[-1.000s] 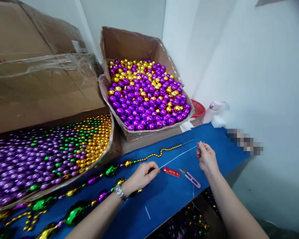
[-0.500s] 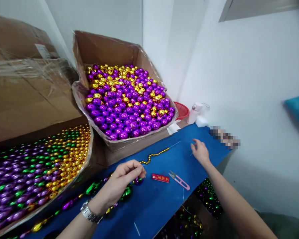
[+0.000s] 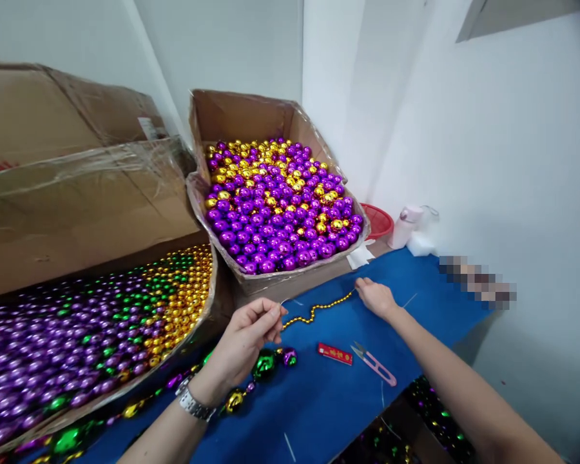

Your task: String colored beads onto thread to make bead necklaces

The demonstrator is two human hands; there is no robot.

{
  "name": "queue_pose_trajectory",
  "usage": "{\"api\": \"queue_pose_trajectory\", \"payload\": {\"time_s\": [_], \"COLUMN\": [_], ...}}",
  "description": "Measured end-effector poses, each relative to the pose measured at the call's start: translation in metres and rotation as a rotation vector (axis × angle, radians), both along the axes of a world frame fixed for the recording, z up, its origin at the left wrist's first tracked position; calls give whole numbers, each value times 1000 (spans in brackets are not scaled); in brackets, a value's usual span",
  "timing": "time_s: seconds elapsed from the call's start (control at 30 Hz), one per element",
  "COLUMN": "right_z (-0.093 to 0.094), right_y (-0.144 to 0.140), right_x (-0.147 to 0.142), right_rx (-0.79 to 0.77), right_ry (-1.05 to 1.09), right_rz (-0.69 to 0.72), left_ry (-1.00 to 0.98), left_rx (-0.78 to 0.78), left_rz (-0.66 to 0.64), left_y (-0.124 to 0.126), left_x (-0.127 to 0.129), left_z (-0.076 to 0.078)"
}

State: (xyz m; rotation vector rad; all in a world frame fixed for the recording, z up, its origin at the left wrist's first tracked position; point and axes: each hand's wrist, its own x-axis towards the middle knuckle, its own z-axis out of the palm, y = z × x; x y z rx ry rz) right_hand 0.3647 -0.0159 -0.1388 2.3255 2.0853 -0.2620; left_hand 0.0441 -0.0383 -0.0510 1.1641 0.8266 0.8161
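My left hand (image 3: 249,335) is raised above the blue table (image 3: 319,399), fingers pinched on a thin white thread near its tip. A strand of large green, purple and gold beads (image 3: 265,364) lies just below it. My right hand (image 3: 376,298) rests on the table at the far end of a string of small gold beads (image 3: 316,309), fingertips pinching that end. A red lighter (image 3: 335,353) and pink thread snips (image 3: 374,364) lie between my arms.
A cardboard box of purple and gold balls (image 3: 275,206) stands behind the table. A second box of purple, green and gold beads (image 3: 91,322) is at the left. A red lid (image 3: 379,219), a pink bottle (image 3: 403,225) and white walls are at the right.
My right hand moved left to the end of the gold bead string. My left hand lifted off the table, pinching thread. The big-bead strand slid along the cloth.
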Motion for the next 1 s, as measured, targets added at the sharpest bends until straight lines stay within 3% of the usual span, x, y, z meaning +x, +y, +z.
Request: {"api": "queue_pose_trajectory", "payload": {"time_s": [0.13,0.3,0.43,0.57,0.67,0.8,0.87,1.0], "right_z": [46,98,101,94,103,126,132,129], "right_y": [-23,-51,-53,-52,-56,-63,-63,-53], "right_x": [-22,-78,-117,-125,-121,-125,-133,-150], "right_rx": [-9,-8,168,224,232,127,99,118], "right_ry": [161,416,489,431,396,415,415,393], "right_rz": [179,498,568,549,545,641,698,738], "left_ry": [109,317,329,300,251,217,245,257], "left_rx": [86,237,309,280,203,173,208,277], "left_rz": [49,21,-79,-89,25,214,184,-6], "left_y": [3,0,-9,-17,-17,-7,-3,-8], "left_x": [-4,3,7,-2,-11,-12,-8,-1], "left_z": [-4,-3,-2,-2,-5,-11,-12,-9]}}
